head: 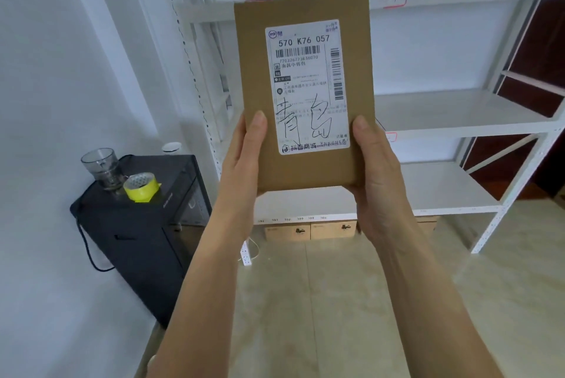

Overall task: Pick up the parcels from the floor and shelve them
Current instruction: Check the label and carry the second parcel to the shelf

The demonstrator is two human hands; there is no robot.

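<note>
- A big white shelf rack [458, 114] stands against the wall, right in front. Its boards are flat and white.
- The floor [321, 301] is pale tile, and it shows between the two arms.
- A black box-shaped machine [146, 234] stands on the floor at the left, next to the wall. A black cord hangs down its side.
- A flat brown parcel [305, 90] is held up in the air in front of the shelf rack, in the middle of the view. It stands upright, so its long side runs up and down. Its wide face points at the camera.
- The left hand [241, 157] holds the parcel's lower left edge. Its thumb lies on the front, and the other fingers are hidden behind.
- The right hand [376, 169] holds the lower right edge the same way, with the thumb on the front.
- A white label [308, 84] is stuck on the parcel's front. Its printed numbers read right way up, and there is big handwriting on its lower part.
- Small brown boxes [308, 229] sit on the floor under the lowest board.
- A clear cup [102, 166] stands on top of the black machine.
- A yellow tape roll [141, 187] sits just beside the cup.
</note>
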